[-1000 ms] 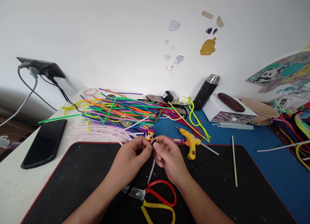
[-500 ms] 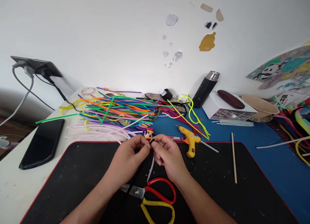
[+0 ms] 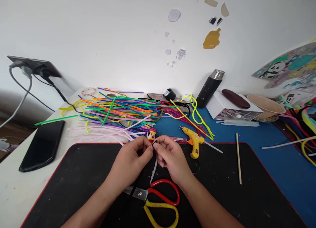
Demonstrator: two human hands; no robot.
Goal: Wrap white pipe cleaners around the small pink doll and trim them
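Note:
My left hand (image 3: 133, 156) and my right hand (image 3: 174, 158) meet over the black mat, thumbs and forefingers pinched together. Between the fingertips is one end of a black pipe cleaner (image 3: 133, 190), bent small; its long tail hangs from my left hand across the scissor blades. Just beyond my fingertips stands a small figure's head (image 3: 151, 135) with a pink and yellow hat, its lower part hidden. A pale strip (image 3: 154, 171) lies below my hands. Scissors (image 3: 164, 195) with one red and one yellow handle rest between my forearms.
Coloured pipe cleaners (image 3: 118, 109) are piled behind the mat (image 3: 217, 182). A yellow glue gun (image 3: 195, 143) lies right of my hands, a wooden stick (image 3: 238, 159) farther right. A phone (image 3: 43, 145) is at left. A black flask (image 3: 209, 89) and white box (image 3: 222, 104) stand behind.
The bent black end between my fingertips looks smaller and more tightly curled. Both hands hold nearly the same place, and the view has shifted slightly.

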